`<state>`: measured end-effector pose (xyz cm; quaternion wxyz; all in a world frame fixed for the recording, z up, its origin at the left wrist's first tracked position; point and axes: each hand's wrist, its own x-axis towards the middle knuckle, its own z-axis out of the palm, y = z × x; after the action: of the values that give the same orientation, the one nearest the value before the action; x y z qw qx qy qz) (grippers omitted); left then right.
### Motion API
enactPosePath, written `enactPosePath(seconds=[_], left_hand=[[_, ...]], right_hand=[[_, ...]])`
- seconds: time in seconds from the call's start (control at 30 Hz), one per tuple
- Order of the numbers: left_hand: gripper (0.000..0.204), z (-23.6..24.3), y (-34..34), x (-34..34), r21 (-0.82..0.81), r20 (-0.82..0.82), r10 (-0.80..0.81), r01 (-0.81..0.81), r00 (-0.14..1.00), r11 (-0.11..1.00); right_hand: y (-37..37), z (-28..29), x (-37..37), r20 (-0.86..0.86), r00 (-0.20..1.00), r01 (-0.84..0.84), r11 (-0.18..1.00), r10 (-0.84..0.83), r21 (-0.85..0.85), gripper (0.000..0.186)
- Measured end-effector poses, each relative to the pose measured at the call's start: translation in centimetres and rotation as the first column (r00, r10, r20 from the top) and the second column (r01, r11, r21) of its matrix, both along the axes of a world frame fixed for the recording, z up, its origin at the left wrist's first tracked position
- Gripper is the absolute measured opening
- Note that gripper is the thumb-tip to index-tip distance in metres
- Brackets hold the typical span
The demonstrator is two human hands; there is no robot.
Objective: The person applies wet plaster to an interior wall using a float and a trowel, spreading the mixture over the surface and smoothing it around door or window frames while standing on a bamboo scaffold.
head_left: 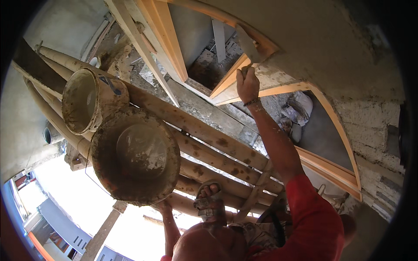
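My right hand point(248, 85) is closed around the handle of a trowel point(247, 43). Its flat blade lies at the plastered strip where the orange-brown wooden frames meet. My left hand point(163, 206) is low at the near rim of a round, mortar-crusted basin point(140, 150). Its fingers are mostly hidden behind that rim, so I cannot tell whether they grip the basin or a pole. Inside the basin is a thin grey wet residue. A pale, dirty bucket point(114, 91) stands against the basin's far left side.
Both containers rest on a platform of bamboo poles point(209, 130) with gaps between them. My sandalled foot point(210, 196) is on the poles. A curved wooden frame point(337, 117) borders an opening in the rough wall point(374, 113). Rubble and a whitish sack point(300, 104) lie below.
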<state>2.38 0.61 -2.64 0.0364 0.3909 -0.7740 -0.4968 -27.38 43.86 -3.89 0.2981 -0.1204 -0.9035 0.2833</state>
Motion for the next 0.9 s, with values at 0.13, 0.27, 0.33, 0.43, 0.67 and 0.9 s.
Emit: enactPosePath(seconds=[0.13,0.27,0.33,0.43,0.67,0.9], left_hand=[[0.049,4.1,2.9,-2.9,-0.07,0.29,-0.018,0.04,0.957,0.997],[0.044,3.4,2.0,-1.9,-0.031,0.049,0.044,-0.043,0.998,0.999],[0.043,3.7,2.2,-2.4,-0.021,0.111,0.071,-0.069,0.991,0.997],[0.045,2.1,0.3,-1.1,0.054,0.022,-0.018,0.017,1.0,0.998],[0.046,2.5,0.8,-1.4,-0.097,0.118,-0.016,0.028,0.993,0.995],[0.051,1.3,1.3,-1.2,-0.089,0.049,-0.037,0.041,0.998,0.995]], right_hand=[[-0.2,0.6,-1.2,-0.01,1.0,-0.02,0.999,0.021,0.048,0.024],[1.3,0.8,4.4,-0.004,0.997,0.074,0.987,-0.075,-0.141,0.022],[1.9,-0.1,4.7,0.056,0.996,0.07,0.991,-0.064,-0.118,0.025],[-0.4,0.8,0.7,0.039,0.998,-0.035,0.993,0.039,-0.109,0.028],[0.0,1.0,3.2,0.043,0.999,-0.001,0.976,0.011,-0.219,0.022],[0.3,-0.2,3.8,0.019,1.0,0.013,0.924,-0.006,-0.383,0.021]])
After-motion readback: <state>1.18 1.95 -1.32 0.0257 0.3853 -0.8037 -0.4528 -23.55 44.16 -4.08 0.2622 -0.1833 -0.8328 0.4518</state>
